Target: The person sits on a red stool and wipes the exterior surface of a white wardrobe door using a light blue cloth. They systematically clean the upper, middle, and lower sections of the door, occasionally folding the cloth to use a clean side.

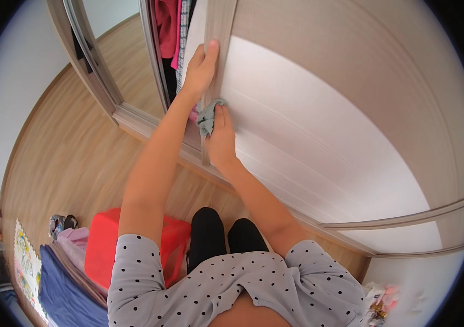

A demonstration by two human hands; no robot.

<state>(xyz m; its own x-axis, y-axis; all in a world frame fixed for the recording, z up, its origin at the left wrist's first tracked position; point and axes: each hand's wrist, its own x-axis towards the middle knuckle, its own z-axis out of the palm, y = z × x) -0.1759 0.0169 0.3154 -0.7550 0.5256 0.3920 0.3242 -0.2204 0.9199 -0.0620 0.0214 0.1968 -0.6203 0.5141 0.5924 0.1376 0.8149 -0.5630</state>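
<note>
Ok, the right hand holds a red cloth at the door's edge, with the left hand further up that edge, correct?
Not quite: the cloth is grey-green, not red, as the head view shows. The right hand does hold it at the door's edge, with the left hand further up.

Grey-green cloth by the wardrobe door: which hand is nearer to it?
Right. The right hand holds the grey-green cloth at the edge of the wardrobe door. The left hand is on that edge too, but higher in the picture, apart from the cloth.
</note>
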